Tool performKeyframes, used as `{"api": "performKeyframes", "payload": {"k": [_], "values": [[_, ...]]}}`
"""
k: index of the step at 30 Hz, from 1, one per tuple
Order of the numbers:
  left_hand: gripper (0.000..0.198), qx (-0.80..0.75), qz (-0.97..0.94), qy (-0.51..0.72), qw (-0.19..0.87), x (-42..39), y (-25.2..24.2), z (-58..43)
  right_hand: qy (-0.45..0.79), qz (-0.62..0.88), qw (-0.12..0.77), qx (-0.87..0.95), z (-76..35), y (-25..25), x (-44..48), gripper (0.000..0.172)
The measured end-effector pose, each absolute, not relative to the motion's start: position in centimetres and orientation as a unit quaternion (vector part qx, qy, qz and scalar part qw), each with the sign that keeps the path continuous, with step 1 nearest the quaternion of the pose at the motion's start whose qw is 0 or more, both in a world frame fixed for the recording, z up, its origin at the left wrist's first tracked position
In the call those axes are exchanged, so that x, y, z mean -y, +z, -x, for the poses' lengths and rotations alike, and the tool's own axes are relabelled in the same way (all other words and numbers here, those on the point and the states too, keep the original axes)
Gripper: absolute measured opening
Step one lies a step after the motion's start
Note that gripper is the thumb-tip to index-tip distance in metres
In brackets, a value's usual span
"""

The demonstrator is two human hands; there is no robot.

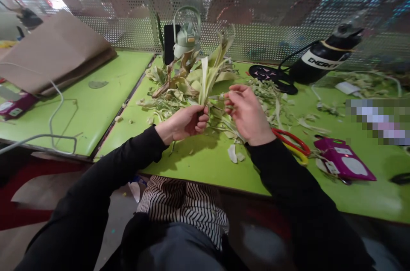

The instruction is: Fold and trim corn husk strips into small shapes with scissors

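Observation:
My left hand [189,124] is closed in a pinch round the base of a bunch of pale green leaves [207,79], which look like corn husks and fan upward. My right hand [245,111] is just to its right, fingers curled together at the tips. Whether a thin strip lies between them I cannot make out. Behind and beneath the bunch spreads a heap of torn leaves [174,87], some brown and dried. Small pale scraps [235,154] lie near my right wrist. Scissors with red and yellow handles [293,143] are partly covered by my right sleeve.
The green table [205,164] ends close to my lap. A pale green bottle [186,40] and a dark phone [169,42] stand behind the heap. To the right are a black bottle [320,64], black scissors [272,77] and a purple device [346,162]. Brown cardboard [57,51] lies left.

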State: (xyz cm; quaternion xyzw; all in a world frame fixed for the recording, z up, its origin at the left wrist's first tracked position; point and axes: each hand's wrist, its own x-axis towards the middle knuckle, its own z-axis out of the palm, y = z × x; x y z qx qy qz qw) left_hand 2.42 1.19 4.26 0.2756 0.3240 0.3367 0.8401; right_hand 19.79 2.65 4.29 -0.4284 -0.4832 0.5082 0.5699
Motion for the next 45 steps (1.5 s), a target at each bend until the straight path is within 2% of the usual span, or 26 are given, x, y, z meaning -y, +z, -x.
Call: {"api": "performKeyframes", "payload": {"k": [5, 10, 16, 23, 27, 32, 36, 45], "values": [[0.034, -0.339, -0.229, 0.413, 0.814, -1.2, 4.3, -3.0, 0.313, 0.474, 0.475, 0.672, -19.6, 3.1, -1.5, 0.016], [0.034, -0.335, -0.207, 0.469, 0.791, -1.0, 4.0, -3.2, 0.147, 0.456, 0.418, 0.772, -18.8, 3.0, -0.3, 0.014], [0.028, -0.328, -0.269, 0.486, 0.764, -0.8, 3.3, -3.1, 0.053, 0.408, 0.398, 0.82, -17.4, 2.3, 0.8, 0.02], [0.029, -0.314, -0.337, 0.449, 0.766, -0.6, 2.1, -3.8, 0.16, 0.52, 0.44, 0.715, -18.5, 3.0, -0.4, 0.027], [0.029, -0.354, -0.397, 0.385, 0.754, -0.1, 2.0, -4.0, 0.323, 0.525, 0.444, 0.65, -18.9, 2.7, -1.3, 0.036], [0.027, -0.345, -0.432, 0.363, 0.75, 0.4, 1.4, -4.0, 0.518, 0.469, 0.517, 0.495, -18.6, 2.4, -1.5, 0.033], [0.027, -0.32, -0.394, 0.389, 0.769, 0.4, 0.8, -4.1, 0.516, 0.473, 0.54, 0.467, -18.5, 2.6, -1.5, 0.033], [0.025, -0.322, -0.402, 0.37, 0.774, 0.5, 0.5, -4.1, 0.485, 0.51, 0.518, 0.486, -18.6, 2.2, -1.8, 0.029]]}}
